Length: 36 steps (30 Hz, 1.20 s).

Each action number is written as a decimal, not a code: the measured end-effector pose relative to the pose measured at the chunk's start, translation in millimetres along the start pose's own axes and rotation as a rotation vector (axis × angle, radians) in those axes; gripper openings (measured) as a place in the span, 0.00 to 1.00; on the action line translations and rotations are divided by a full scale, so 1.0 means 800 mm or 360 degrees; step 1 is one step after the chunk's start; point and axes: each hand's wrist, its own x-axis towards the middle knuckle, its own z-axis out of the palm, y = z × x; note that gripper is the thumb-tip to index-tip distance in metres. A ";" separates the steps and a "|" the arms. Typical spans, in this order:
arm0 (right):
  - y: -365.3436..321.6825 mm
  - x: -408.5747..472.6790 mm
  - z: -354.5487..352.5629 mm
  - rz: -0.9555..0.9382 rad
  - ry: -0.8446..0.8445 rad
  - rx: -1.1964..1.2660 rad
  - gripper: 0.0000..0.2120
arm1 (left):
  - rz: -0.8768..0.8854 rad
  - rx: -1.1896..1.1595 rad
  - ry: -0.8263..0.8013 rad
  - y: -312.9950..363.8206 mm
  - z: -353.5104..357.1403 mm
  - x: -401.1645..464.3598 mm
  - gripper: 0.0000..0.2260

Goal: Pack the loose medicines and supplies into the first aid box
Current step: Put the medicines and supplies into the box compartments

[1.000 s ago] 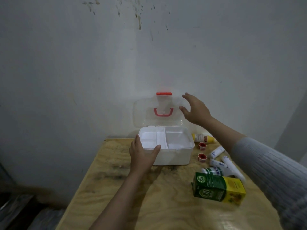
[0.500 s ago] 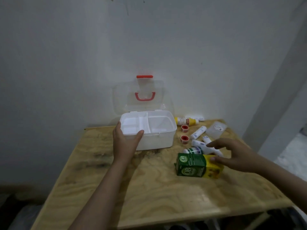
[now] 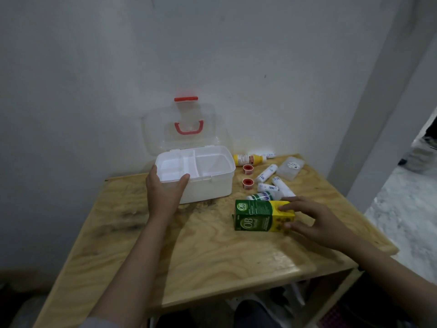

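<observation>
The right hand (image 3: 316, 221) now has its fingers and thumb clamped on the yellow end of the green-and-yellow carton (image 3: 262, 215), which half a second ago they only reached. The left hand (image 3: 163, 192) still grips the open first aid box (image 3: 205, 185) corner on the wooden table (image 3: 212, 252).

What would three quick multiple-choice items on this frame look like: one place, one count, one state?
1. The green-and-yellow cardboard carton lies:
A. inside the box
B. on the wooden table, right of the box
C. on the floor

2. Small red tape rolls on the table:
A. two
B. four
C. none

3. The white plastic first aid box is:
A. latched
B. open, tray empty
C. open, full

Key: 1 B, right hand grips it there. 2 A, both beside the box. 3 B, clear lid stands up, left hand steadies the corner.
</observation>
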 end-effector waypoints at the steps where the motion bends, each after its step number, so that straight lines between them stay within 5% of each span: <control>1: 0.001 0.000 0.001 0.0018 -0.0019 -0.0001 0.17 | 0.0008 -0.0003 0.0003 0.000 0.000 0.000 0.41; 15: -0.020 0.005 0.018 0.0325 0.0029 0.0574 0.11 | -0.0007 0.0014 -0.0013 -0.006 0.001 0.003 0.42; 19: -0.021 0.002 0.025 0.0364 0.0000 0.0534 0.09 | -0.0006 0.0017 -0.0008 -0.007 0.001 0.003 0.42; 23: -0.022 -0.006 0.028 0.0289 -0.0132 0.0409 0.25 | 0.0008 0.0013 -0.0011 -0.007 0.002 0.004 0.42; 36: -0.073 0.119 -0.013 -0.0039 0.0333 0.0166 0.25 | 0.0008 0.0004 0.0003 -0.008 0.001 0.004 0.41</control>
